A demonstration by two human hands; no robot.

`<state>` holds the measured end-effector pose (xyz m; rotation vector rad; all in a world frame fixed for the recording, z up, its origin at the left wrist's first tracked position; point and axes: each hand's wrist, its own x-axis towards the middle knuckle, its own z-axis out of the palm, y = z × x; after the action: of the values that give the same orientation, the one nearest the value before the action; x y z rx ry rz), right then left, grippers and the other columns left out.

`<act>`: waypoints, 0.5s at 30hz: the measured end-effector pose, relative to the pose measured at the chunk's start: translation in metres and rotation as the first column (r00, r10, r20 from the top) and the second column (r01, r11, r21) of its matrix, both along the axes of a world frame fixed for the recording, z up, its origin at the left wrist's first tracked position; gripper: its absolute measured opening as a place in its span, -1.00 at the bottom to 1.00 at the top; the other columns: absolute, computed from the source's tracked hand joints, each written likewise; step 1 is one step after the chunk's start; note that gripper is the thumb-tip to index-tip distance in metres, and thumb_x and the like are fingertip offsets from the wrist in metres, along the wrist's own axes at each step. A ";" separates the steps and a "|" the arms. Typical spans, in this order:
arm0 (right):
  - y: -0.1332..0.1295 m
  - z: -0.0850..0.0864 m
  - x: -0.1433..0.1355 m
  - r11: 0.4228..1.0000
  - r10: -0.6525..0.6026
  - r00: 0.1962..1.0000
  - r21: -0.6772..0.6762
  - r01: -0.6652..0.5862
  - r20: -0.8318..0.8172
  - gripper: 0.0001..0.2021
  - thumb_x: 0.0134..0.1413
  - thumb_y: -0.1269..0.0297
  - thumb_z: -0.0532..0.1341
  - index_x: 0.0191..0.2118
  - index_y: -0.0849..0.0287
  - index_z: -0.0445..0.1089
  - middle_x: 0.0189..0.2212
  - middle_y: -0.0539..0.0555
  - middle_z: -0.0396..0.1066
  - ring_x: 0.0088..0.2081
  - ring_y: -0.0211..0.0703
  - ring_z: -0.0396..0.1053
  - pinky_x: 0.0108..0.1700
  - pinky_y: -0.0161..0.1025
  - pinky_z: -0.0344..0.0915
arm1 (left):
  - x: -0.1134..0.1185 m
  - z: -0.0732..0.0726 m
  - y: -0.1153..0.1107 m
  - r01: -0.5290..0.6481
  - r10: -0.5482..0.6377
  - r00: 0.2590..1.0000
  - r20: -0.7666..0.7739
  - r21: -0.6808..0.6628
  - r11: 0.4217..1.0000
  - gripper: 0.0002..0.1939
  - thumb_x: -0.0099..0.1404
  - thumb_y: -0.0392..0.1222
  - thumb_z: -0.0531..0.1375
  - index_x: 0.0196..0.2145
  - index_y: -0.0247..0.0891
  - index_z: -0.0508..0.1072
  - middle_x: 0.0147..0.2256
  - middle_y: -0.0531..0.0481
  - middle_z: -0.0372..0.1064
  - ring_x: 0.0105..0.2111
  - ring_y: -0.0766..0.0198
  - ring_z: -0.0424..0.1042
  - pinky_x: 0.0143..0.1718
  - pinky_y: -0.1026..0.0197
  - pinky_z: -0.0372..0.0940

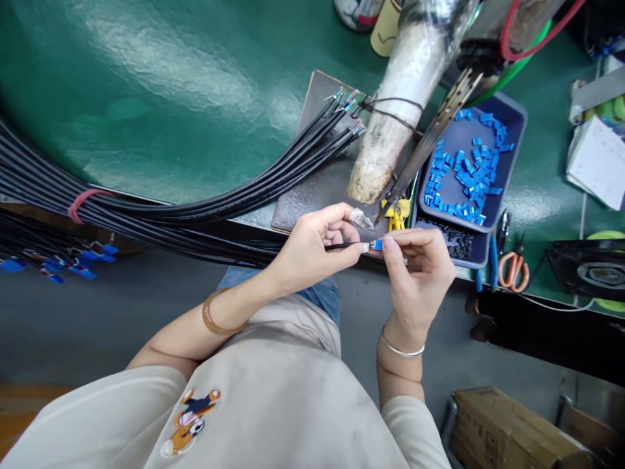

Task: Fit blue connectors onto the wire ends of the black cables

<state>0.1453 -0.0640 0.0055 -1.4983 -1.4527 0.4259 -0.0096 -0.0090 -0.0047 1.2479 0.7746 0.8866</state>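
My left hand (325, 244) is closed on a thin black cable (336, 247), pinching it close to its end between thumb and fingers. At that end sits a small blue connector (375, 245), gripped between the thumb and forefinger of my right hand (417, 273). Short thin wires show between the cable jacket and the connector. Just beyond my fingers, a soldering iron (424, 153) points down toward a yellow clip-like piece (396, 213). A bundle of black cables (209, 207) with stripped coloured ends lies left of my hands on a dark board (312, 189).
Blue connectors fill part of a tray (517, 130) on the right; black pieces lie in a bin (481, 254) below. A wrapped duct (390, 124) hangs over the board. Orange-handled scissors (514, 270) and a black fan (593, 270) lie at the table's (195, 91) right edge.
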 end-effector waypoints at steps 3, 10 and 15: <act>-0.002 -0.006 0.000 0.984 0.055 0.996 0.163 -0.065 0.070 -0.88 0.14 0.46 0.28 -0.28 0.11 0.35 -0.39 -0.06 0.47 -0.32 -0.30 0.49 -0.28 -0.31 0.47 | -0.004 0.005 0.003 0.088 -0.080 0.993 0.092 -0.087 0.992 -0.95 0.15 -0.34 0.26 -0.41 -0.35 0.44 -0.57 0.10 0.30 -0.60 0.51 0.20 -0.59 0.44 0.16; -0.011 0.001 -0.001 0.966 -0.136 0.943 0.250 0.058 0.305 -0.85 0.14 0.46 0.27 -0.20 0.07 0.46 -0.32 -0.03 0.46 -0.31 -0.30 0.45 -0.37 -0.35 0.41 | -0.007 0.007 0.000 0.085 -0.082 0.996 0.047 -0.087 0.993 -0.92 0.13 -0.33 0.27 -0.48 -0.35 0.43 -0.61 0.14 0.18 -0.62 0.52 0.10 -0.64 0.42 0.04; -0.020 0.013 -0.005 0.987 -0.083 0.884 0.163 0.008 0.461 -0.70 0.12 0.45 0.30 -0.06 -0.07 0.51 -0.38 -0.07 0.39 -0.41 -0.37 0.36 -0.35 -0.35 0.37 | -0.007 0.004 -0.003 0.088 -0.083 0.994 0.066 -0.078 0.993 -0.92 0.14 -0.31 0.27 -0.47 -0.35 0.43 -0.56 0.10 0.25 -0.59 0.50 0.17 -0.58 0.42 0.13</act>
<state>0.1398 -0.0838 0.0182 -1.5679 -1.7704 -0.0934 -0.0168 -0.0115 -0.0010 1.1681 0.6952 0.8130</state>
